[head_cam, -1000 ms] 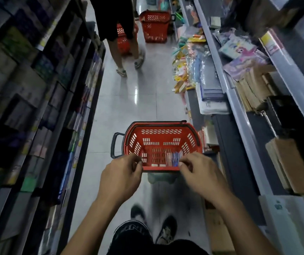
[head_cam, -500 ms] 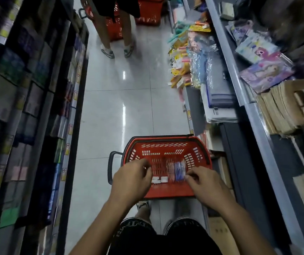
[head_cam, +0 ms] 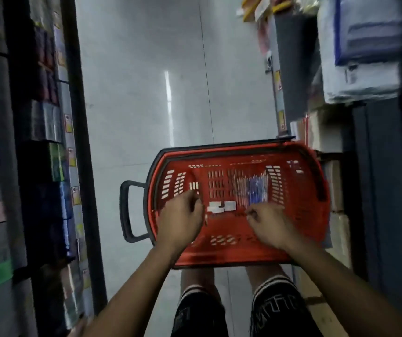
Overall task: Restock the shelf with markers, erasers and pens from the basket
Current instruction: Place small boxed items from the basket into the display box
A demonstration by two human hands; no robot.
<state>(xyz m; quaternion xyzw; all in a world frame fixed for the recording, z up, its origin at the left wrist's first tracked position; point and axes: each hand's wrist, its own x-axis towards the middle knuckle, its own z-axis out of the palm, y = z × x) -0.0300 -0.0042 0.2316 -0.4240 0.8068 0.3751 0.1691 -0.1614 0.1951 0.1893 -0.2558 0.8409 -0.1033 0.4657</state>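
Pens [head_cam: 252, 190] lying in a bundle at centre frame inside the red basket [head_cam: 302, 215], just beyond the curled, blurred fingers of the right hand [head_cam: 268, 224], grasp indiscernible; left hand [head_cam: 180, 220] likewise curled, beside two white erasers [head_cam: 221, 207]; shelves [head_cam: 49, 142] at left.

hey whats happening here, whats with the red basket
A person stands in a shop aisle, looking down at a red basket held low in front of their legs. The left hand and right hand both reach over its near side with curled fingers; the blur hides exactly what they grip. Inside lie a bundle of pens and two small white erasers. Stocked shelves run along both sides. Nothing has been taken out yet.
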